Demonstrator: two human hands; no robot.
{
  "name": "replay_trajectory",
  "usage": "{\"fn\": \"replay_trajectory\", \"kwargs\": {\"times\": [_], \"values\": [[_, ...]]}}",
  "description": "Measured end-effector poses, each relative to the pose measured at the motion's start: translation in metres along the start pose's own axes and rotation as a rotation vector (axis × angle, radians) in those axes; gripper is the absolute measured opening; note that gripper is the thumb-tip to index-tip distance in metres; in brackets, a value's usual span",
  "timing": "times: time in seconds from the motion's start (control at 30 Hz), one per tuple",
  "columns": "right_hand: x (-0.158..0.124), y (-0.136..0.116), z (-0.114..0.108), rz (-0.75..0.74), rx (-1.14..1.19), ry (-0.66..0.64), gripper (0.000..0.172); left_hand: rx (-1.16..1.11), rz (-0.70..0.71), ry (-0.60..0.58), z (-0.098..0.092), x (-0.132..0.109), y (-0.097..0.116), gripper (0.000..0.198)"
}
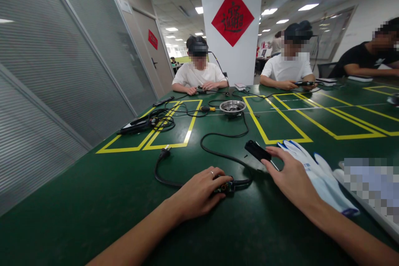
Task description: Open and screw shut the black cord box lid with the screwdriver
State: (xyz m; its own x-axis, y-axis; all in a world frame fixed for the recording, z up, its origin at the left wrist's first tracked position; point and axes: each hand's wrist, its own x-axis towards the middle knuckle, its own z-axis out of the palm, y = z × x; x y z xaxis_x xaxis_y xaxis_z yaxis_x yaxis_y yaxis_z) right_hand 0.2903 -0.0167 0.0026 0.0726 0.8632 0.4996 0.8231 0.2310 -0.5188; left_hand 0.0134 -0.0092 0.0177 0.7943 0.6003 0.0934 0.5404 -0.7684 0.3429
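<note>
While the small circuit board (230, 187) sits low at the table's near middle, our left hand (204, 191) grasps it between thumb and fingers (a ring (212, 173) shows on one of them). From its right end a black cord (248, 179) curves away, and from beneath our wrist another stretch leads left to a plug (165, 152). Our right hand (291, 178) pinches a black casing (256, 150) aloft, to the right of the board. A small dark screw (246, 156) lies near the casing, and white gloves (318, 172) lie beside our right hand. Farther out on the green table (124, 199) we see a metal bowl (232, 113), a yellow-handled screwdriver (208, 109) just left of it, and tangled black cables (152, 121). Across from us, two people in white shirts handle dark items.
</note>
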Motion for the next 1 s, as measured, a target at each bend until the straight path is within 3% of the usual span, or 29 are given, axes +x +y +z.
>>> {"fn": "replay_trajectory", "kwargs": {"times": [0.17, 0.33, 0.43, 0.5, 0.57, 0.67, 0.77, 0.87, 1.0], "values": [[-0.004, -0.014, -0.008, 0.058, 0.117, 0.023, 0.04, -0.076, -0.043, 0.072, -0.004, -0.001, 0.002, 0.049], [-0.032, -0.043, 0.0, 0.023, 0.475, -0.241, 0.036, -0.504, -0.139, 0.29, 0.0, 0.002, 0.015, 0.051], [-0.047, -0.056, 0.007, 0.003, 0.536, -0.352, 0.032, -0.84, -0.166, 0.295, 0.006, 0.004, 0.027, 0.044], [-0.05, -0.058, 0.009, -0.021, 0.523, -0.372, 0.031, -0.937, -0.165, 0.307, 0.006, 0.003, 0.03, 0.041], [-0.05, -0.055, 0.008, -0.044, 0.477, -0.326, 0.03, -0.863, -0.161, 0.336, -0.001, 0.0, 0.026, 0.042], [-0.045, -0.045, 0.005, -0.051, 0.386, -0.222, 0.026, -0.478, -0.164, 0.348, -0.019, -0.007, 0.01, 0.05], [-0.041, -0.039, 0.005, -0.015, 0.354, -0.212, 0.023, -0.143, -0.154, 0.157, -0.031, -0.012, -0.006, 0.056], [-0.04, -0.038, 0.005, 0.038, 0.356, -0.225, 0.022, 0.006, -0.117, 0.013, -0.028, -0.011, -0.01, 0.053], [-0.039, -0.039, 0.003, 0.024, 0.345, -0.225, 0.022, 0.031, -0.084, -0.023, -0.015, -0.007, -0.006, 0.054]]}}
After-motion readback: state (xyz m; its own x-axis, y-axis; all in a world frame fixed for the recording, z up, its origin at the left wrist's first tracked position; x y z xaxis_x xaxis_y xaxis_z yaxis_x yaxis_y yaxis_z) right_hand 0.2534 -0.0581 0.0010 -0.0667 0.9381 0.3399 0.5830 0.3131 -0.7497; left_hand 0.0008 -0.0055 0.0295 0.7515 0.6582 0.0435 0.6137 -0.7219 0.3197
